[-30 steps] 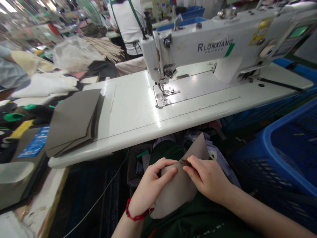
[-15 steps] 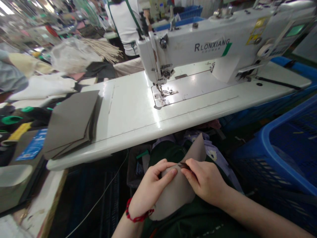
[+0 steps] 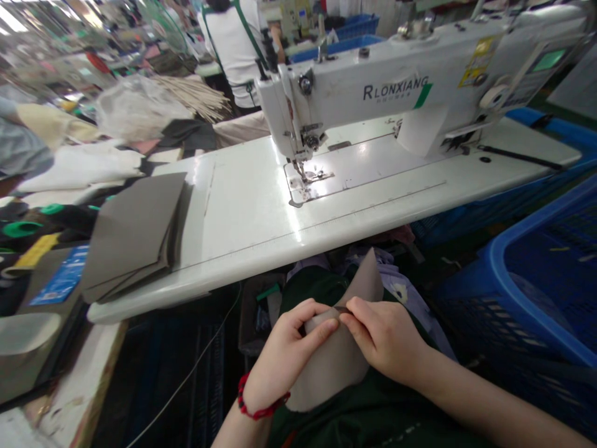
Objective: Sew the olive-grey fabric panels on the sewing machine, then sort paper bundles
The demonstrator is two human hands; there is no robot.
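On my lap lies a grey-brown fabric piece [image 3: 336, 361], one corner sticking up toward the table. My left hand [image 3: 290, 350], with a red bracelet at the wrist, is closed on its top edge, thumb and forefinger pinching. My right hand [image 3: 385, 339] pinches the same edge right beside it, and a small dark tool or strip shows between the fingertips. Both hands sit below the front edge of the white sewing table [image 3: 261, 218].
A white RLONXIANG sewing machine [image 3: 396, 93] stands on the table, needle area lit. A stack of grey fabric sheets [image 3: 135, 233] lies at the table's left end. Blue plastic crates [image 3: 545, 274] stand to the right. A person in white with green straps stands behind the machine.
My fingertips have drawn closer together on the fabric's top edge. The view has shifted slightly; the fabric stays on my lap.
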